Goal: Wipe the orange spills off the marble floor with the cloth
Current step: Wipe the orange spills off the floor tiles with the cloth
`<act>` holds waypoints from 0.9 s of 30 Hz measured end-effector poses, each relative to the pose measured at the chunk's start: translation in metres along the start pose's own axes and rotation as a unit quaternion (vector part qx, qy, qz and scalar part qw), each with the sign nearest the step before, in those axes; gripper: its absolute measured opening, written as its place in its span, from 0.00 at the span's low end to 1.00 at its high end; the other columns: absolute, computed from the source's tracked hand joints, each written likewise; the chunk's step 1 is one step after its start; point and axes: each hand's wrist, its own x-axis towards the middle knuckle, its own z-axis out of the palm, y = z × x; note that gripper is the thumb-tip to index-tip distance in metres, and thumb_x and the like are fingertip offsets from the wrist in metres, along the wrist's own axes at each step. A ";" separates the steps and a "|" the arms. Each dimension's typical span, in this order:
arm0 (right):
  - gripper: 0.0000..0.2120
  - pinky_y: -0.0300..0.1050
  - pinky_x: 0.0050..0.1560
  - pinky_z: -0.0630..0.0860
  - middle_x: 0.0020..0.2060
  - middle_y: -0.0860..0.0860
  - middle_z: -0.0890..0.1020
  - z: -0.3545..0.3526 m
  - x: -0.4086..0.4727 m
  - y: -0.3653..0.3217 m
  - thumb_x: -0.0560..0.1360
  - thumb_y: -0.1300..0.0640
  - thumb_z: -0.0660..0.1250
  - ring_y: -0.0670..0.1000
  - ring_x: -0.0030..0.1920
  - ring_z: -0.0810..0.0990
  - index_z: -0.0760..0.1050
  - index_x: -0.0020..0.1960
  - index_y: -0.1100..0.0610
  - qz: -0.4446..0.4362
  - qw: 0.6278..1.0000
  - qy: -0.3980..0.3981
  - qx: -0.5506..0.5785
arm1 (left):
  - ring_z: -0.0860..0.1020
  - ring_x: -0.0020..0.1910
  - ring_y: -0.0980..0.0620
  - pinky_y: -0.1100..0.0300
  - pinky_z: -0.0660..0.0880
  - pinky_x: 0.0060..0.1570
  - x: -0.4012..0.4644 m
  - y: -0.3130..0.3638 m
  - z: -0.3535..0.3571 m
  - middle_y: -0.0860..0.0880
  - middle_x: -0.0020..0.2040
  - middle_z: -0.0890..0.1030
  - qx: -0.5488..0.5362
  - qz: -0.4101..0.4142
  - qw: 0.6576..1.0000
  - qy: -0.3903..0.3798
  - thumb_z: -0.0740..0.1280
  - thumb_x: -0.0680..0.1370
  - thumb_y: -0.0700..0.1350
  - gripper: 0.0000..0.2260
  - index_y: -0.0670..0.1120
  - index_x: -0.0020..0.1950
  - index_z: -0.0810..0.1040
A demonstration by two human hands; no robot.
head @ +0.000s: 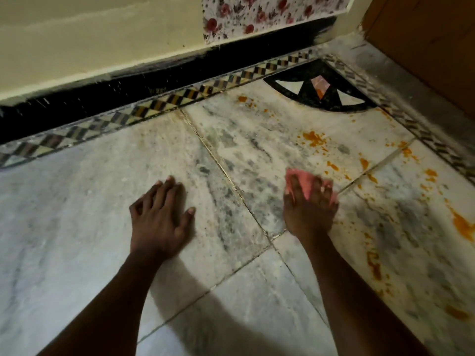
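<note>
My right hand presses a crumpled pink cloth onto the marble floor, its fingers spread over the cloth; the hand is motion-blurred. My left hand rests flat on the floor to the left, fingers straight, holding nothing. Orange spills lie beyond and to the right of the cloth: a splatter ahead, spots along the tile joint, a large smear at the right edge, and streaks lower right. A small orange spot sits near the border.
A checkered inlay border runs along the black skirting of the cream wall. A black corner inlay lies ahead. Floral fabric hangs on the wall. A brown wooden surface stands at the right.
</note>
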 end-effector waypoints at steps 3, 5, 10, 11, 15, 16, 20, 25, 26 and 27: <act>0.27 0.71 0.82 0.49 0.87 0.56 0.49 0.012 -0.003 -0.026 0.86 0.37 0.47 0.67 0.85 0.43 0.48 0.84 0.33 -0.091 0.995 -0.003 -0.042 | 0.57 0.84 0.46 0.44 0.55 0.75 0.001 -0.002 0.000 0.52 0.86 0.58 -0.004 0.004 1.000 -0.006 0.50 0.81 0.68 0.33 0.53 0.83 0.62; 0.26 0.69 0.83 0.51 0.87 0.52 0.50 0.017 -0.049 -0.011 0.86 0.37 0.44 0.63 0.86 0.44 0.49 0.84 0.31 -0.195 0.979 0.007 -0.059 | 0.57 0.84 0.47 0.44 0.56 0.75 -0.002 -0.002 -0.003 0.52 0.86 0.57 -0.007 0.001 1.000 -0.007 0.50 0.81 0.68 0.34 0.54 0.83 0.62; 0.27 0.69 0.80 0.57 0.87 0.45 0.52 0.010 -0.084 0.072 0.85 0.38 0.41 0.58 0.86 0.49 0.44 0.83 0.29 -0.179 0.981 0.012 -0.071 | 0.57 0.83 0.46 0.42 0.57 0.74 -0.004 -0.002 -0.003 0.52 0.85 0.59 -0.019 0.015 1.000 0.000 0.51 0.81 0.69 0.34 0.53 0.83 0.64; 0.27 0.69 0.80 0.56 0.87 0.48 0.55 0.011 -0.066 0.072 0.84 0.37 0.40 0.59 0.86 0.51 0.48 0.83 0.30 -0.130 0.989 0.025 -0.070 | 0.58 0.83 0.46 0.42 0.58 0.74 -0.002 -0.003 -0.001 0.52 0.85 0.60 -0.015 0.021 1.000 0.002 0.51 0.81 0.69 0.34 0.53 0.83 0.64; 0.32 0.69 0.82 0.50 0.87 0.54 0.53 0.016 -0.029 0.024 0.80 0.34 0.39 0.65 0.86 0.48 0.53 0.84 0.33 -0.096 0.994 0.018 -0.043 | 0.62 0.82 0.46 0.43 0.60 0.76 -0.007 0.000 -0.001 0.50 0.83 0.65 -0.009 0.033 0.999 0.020 0.52 0.81 0.68 0.34 0.50 0.81 0.68; 0.31 0.70 0.82 0.52 0.86 0.55 0.55 0.021 -0.043 0.019 0.82 0.35 0.41 0.67 0.85 0.49 0.54 0.84 0.34 -0.157 0.986 0.011 -0.045 | 0.64 0.81 0.45 0.43 0.61 0.77 -0.011 0.002 -0.002 0.49 0.83 0.67 -0.011 0.036 0.999 0.020 0.51 0.81 0.67 0.35 0.48 0.81 0.70; 0.25 0.66 0.82 0.56 0.87 0.45 0.52 0.021 -0.140 0.072 0.86 0.38 0.42 0.57 0.87 0.47 0.46 0.82 0.28 -0.300 0.952 0.023 -0.061 | 0.62 0.83 0.44 0.44 0.59 0.81 -0.062 0.036 0.001 0.47 0.84 0.64 -0.068 0.027 0.997 0.014 0.52 0.80 0.67 0.37 0.45 0.81 0.69; 0.29 0.67 0.83 0.50 0.87 0.48 0.51 0.011 -0.082 0.072 0.81 0.34 0.40 0.59 0.87 0.45 0.46 0.82 0.28 -0.121 0.992 0.030 -0.012 | 0.56 0.85 0.47 0.50 0.51 0.83 -0.166 0.129 0.045 0.51 0.85 0.60 -0.100 -0.004 0.994 0.034 0.55 0.81 0.62 0.31 0.50 0.82 0.68; 0.30 0.67 0.83 0.46 0.87 0.50 0.50 0.011 -0.071 0.058 0.80 0.33 0.40 0.60 0.86 0.44 0.48 0.83 0.29 -0.105 0.994 0.009 -0.002 | 0.58 0.85 0.46 0.49 0.52 0.82 -0.175 0.140 0.050 0.50 0.85 0.61 -0.086 -0.009 0.995 0.050 0.57 0.81 0.60 0.30 0.49 0.81 0.69; 0.31 0.67 0.83 0.44 0.87 0.52 0.51 0.014 -0.068 0.048 0.80 0.33 0.41 0.62 0.86 0.44 0.52 0.83 0.30 -0.111 0.994 0.006 -0.009 | 0.59 0.84 0.44 0.47 0.54 0.81 -0.178 0.147 0.054 0.48 0.85 0.62 -0.067 -0.011 0.996 0.062 0.57 0.81 0.59 0.29 0.49 0.81 0.69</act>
